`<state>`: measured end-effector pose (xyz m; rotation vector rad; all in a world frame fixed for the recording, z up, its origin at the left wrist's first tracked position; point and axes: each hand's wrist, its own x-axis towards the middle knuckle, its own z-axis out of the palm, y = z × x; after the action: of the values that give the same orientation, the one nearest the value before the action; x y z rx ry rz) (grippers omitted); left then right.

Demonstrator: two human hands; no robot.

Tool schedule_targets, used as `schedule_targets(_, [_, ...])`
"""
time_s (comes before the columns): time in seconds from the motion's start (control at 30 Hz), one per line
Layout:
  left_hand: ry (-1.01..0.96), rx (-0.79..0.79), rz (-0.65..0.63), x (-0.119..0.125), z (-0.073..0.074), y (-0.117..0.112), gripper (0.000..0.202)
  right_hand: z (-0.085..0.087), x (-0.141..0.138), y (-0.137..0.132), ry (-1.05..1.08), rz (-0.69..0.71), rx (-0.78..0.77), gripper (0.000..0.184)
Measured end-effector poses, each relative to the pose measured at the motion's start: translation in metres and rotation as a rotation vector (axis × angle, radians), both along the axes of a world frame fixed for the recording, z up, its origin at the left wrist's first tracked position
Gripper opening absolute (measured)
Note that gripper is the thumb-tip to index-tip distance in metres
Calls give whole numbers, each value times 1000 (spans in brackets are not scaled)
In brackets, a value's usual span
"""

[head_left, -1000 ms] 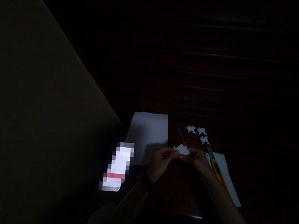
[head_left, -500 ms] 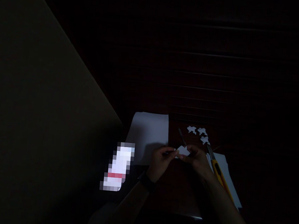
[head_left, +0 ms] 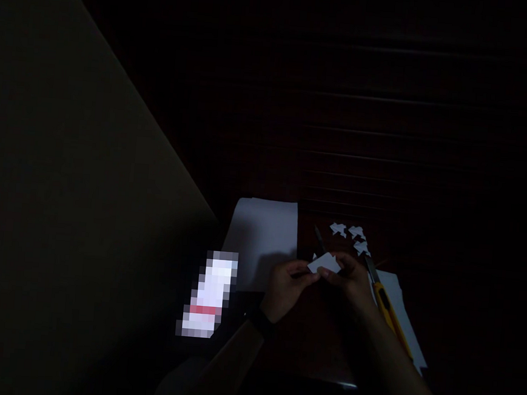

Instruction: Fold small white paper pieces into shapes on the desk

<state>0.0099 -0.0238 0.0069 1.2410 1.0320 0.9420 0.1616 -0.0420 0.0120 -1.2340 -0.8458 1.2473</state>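
Observation:
Between my hands is a small folded piece of white paper (head_left: 324, 262), raised a little over the dark table. My left hand (head_left: 282, 286) pinches its lower left edge with thumb and fingers; a dark band circles that wrist. My right hand (head_left: 351, 283) grips its right side, thumb across the front and fingers behind. A small pointed flap sticks up at the paper's upper left. Just beyond it lies a thin pen-like tool (head_left: 319, 237), its near end hidden by the paper.
Three small folded paper figures (head_left: 356, 232) lie at the back right. A yellow box cutter (head_left: 389, 311) rests on white sheets (head_left: 411, 328) beside my right forearm. At left are a large white sheet (head_left: 265, 228) and a lit, blurred phone-like screen (head_left: 209, 293). A wall (head_left: 64, 176) rises on the left.
The folded paper has turned and tilted between my fingers, so a broader face and a pointed flap now show. My right thumb has shifted onto its front. The other things stay put.

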Motion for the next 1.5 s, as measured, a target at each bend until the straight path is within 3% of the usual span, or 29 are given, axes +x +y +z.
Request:
schedule_targets(0.23, [27, -3, -41, -4, -1, 1, 18, 5, 1, 0, -78, 58, 47, 47])
schedule_targets(0.4, [35, -33, -53, -4, -1, 1, 22, 5, 5, 0, -216, 87, 71, 42])
schedule_targets(0.7, [180, 44, -26, -6, -6, 0, 13, -6, 6, -2, -140, 88, -57, 33])
schedule_targets(0.93, [144, -31, -28, -9, -10, 5, 12, 4, 5, 1, -229, 146, 38, 41])
schedule_targets(1.17, [178, -10, -28, -7, -8, 1, 12, -3, 8, -1, -180, 165, 6, 36])
schedule_targets(1.3, [125, -21, -22, -7, -9, 0, 15, 3, 11, -1, -312, 166, 61, 33])
schedule_targets(1.5, [48, -111, -42, -11, -8, -4, 19, 12, 15, -7, -427, 292, 57, 38])
